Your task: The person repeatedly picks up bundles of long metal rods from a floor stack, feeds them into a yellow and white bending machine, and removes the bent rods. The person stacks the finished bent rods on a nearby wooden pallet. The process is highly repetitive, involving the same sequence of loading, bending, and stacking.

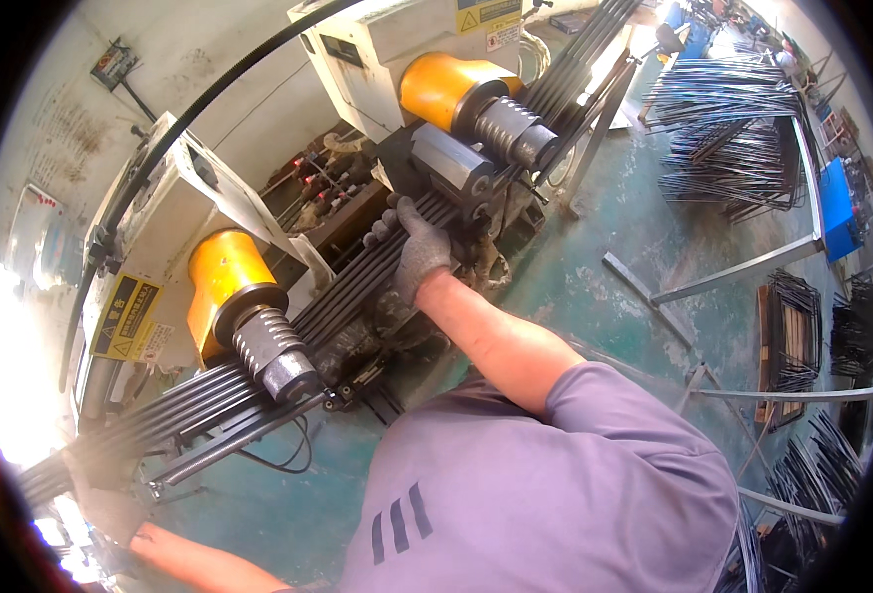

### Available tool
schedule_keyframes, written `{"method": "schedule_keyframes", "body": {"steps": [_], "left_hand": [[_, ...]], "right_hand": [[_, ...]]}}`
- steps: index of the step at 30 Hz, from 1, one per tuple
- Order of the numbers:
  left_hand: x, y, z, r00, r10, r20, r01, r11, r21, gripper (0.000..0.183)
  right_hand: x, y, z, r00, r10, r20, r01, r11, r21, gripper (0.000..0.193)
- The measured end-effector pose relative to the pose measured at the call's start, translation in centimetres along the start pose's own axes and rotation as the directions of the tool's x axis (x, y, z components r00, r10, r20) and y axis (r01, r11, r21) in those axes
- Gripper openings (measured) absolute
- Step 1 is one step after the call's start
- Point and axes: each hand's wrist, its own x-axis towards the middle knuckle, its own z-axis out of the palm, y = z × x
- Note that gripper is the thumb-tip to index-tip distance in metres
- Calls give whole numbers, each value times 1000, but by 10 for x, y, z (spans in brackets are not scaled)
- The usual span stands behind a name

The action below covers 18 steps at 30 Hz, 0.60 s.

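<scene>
A row of long dark metal rods [350, 294] lies side by side, running diagonally from lower left to upper right through two bending machines. My right hand [423, 254], in a grey knitted glove, is closed over the rods between the two machines, its fingertips bent across their far side. Glare washes out my left hand [110, 512], also gloved, at the rods' left end; its fingers are too hazy to make out. Nearest the left hand is the machine head with an orange housing [224, 282] and a ribbed dark cylinder [266, 341], under which the rods pass.
A second orange housing [446, 87] with its ribbed cylinder [506, 128] stands farther up the line. Behind, a trough [343, 212] holds loose parts. At right, a metal rack [743, 282] carries stacks of bent rods [723, 94]. A thin cable [293, 465] hangs beneath the left machine.
</scene>
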Motion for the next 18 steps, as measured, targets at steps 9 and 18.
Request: {"method": "schedule_keyframes", "body": {"steps": [9, 18], "left_hand": [[-29, 106, 74, 986, 96, 135, -80, 990, -119, 46], [-19, 143, 127, 849, 365, 383, -413, 909, 50, 41]], "right_hand": [[-2, 1, 2, 1000, 13, 20, -14, 999, 36, 18], [-2, 2, 2, 1000, 2, 0, -2, 999, 35, 19]]}}
